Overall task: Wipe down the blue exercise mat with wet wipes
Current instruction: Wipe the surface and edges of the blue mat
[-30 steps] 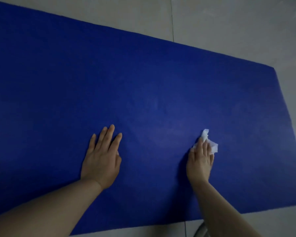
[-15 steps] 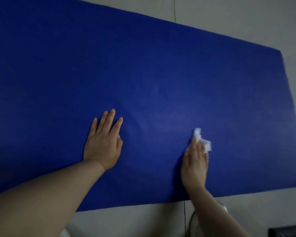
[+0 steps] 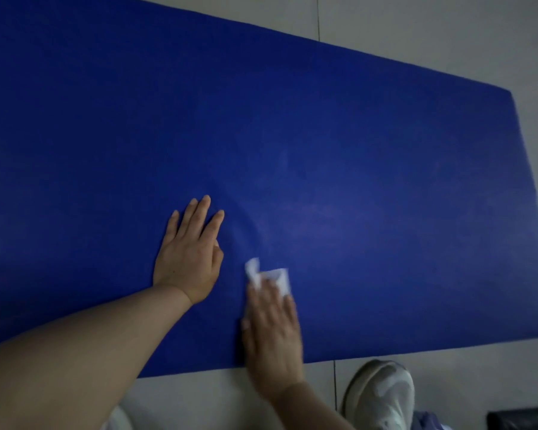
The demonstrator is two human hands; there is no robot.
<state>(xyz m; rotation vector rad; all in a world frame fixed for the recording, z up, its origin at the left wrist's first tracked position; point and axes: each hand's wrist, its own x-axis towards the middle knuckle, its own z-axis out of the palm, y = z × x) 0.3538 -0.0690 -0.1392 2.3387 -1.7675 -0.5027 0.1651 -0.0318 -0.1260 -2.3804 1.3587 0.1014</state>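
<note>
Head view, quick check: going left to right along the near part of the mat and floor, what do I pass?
Left hand flat on the mat → wipe under the right hand → white shoe on the floor → dark object at the bottom right corner.
</note>
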